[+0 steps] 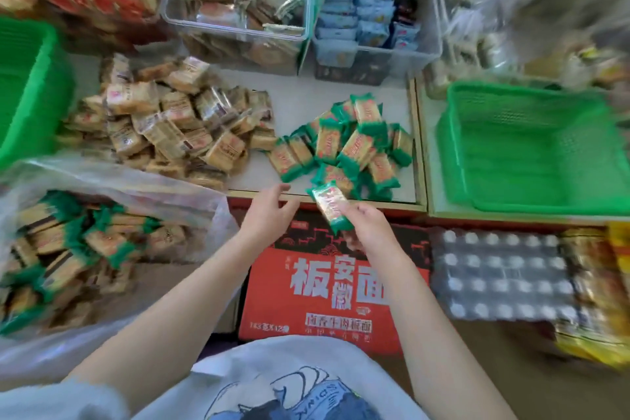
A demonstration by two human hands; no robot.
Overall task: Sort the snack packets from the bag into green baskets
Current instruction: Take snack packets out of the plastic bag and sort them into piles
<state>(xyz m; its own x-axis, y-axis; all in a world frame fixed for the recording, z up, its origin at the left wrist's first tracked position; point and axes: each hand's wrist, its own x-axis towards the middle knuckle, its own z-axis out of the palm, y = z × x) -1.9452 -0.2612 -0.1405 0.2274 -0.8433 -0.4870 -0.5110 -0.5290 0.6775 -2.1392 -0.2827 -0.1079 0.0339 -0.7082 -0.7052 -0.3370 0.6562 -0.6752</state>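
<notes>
My right hand (366, 227) pinches a green-edged snack packet (329, 203) just in front of the counter's front edge, below a pile of the same green packets (344, 143). To its left, my left hand (269, 211) hovers with relaxed fingers and holds nothing. A pile of brown packets (170, 119) lies on the counter to the left. The clear plastic bag (112, 181) at lower left holds several mixed green and brown packets. One green basket (531, 147) stands on the right, another green basket (27, 89) at the far left; no packets show in either.
Clear bins (238, 24) of other snacks line the back of the counter. Below the counter stand a red noodle carton (327, 286) and a shrink-wrapped pack of bottles (497, 276). Yellow packages (600, 300) sit at the right edge.
</notes>
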